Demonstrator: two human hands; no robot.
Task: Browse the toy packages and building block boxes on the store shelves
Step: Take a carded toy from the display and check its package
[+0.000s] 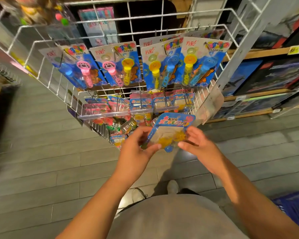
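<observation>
Both hands, left [138,144] and right [195,142], pinch a blister pack [171,130] holding yellow toys.

Head-worn camera, looking steeply down, close before wire rack [110,30]

Left hand [136,144] and right hand [196,143] forward, fingers curled, each grip pinching

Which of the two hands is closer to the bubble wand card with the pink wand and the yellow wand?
Left. The left hand lies almost straight below the pink-and-yellow bubble wand card; the right hand lies further to the right. Both hold the blue toy package.
</observation>
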